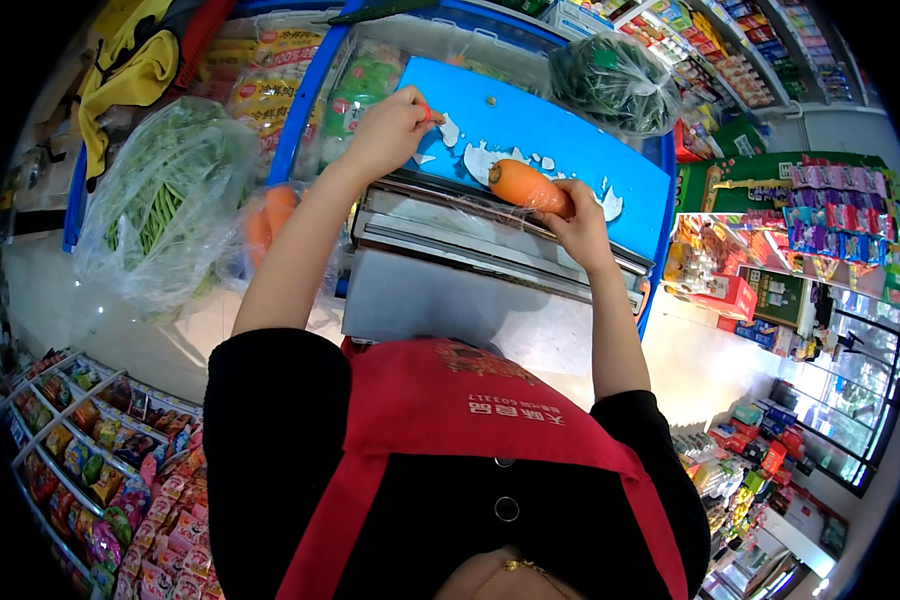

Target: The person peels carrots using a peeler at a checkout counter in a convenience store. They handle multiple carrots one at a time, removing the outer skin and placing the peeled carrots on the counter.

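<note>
My right hand [581, 225] grips the narrow end of an orange carrot [526, 185], its blunt stem end pointing left. Clear plastic film shows along the carrot's lower side. My left hand [394, 133] is at the left part of a blue board [607, 161], fingertips pinched together beside a white patch [448, 131]. A red band [424, 112] circles one finger; whether the fingertips hold anything is unclear. More torn-looking white patches [480, 161] mark the board around the carrot. Between the board and my body lies a film-wrapping machine [480, 236] with metal rails and a grey plate [420, 296].
A plastic bag of green beans [161, 217] and a bag of carrots [259, 225] lie left. A tied bag of dark green vegetables [615, 82] sits behind the board. Blue-framed freezers [300, 112] hold packaged food. Snack shelves [82, 427] stand behind left; displays [832, 202] stand right.
</note>
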`<act>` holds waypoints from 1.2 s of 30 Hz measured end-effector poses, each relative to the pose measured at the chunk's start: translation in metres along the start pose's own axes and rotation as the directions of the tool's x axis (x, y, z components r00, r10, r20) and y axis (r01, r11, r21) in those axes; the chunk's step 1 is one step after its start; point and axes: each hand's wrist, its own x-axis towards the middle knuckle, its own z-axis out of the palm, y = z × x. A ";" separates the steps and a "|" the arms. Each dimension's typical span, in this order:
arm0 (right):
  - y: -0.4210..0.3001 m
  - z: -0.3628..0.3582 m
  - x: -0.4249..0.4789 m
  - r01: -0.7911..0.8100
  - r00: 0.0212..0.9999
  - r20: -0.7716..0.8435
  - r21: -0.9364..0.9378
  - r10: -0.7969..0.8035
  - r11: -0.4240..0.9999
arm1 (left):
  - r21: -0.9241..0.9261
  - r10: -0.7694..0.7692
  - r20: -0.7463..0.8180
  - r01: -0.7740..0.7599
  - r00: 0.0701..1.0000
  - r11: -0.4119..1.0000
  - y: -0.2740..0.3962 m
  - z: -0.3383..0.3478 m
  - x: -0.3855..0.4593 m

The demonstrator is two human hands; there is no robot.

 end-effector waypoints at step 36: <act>-0.002 -0.006 -0.002 -0.002 1.000 -0.020 -0.045 0.001 0.999 | -0.225 -0.109 -0.048 0.096 0.993 0.970 -0.015 -0.003 0.000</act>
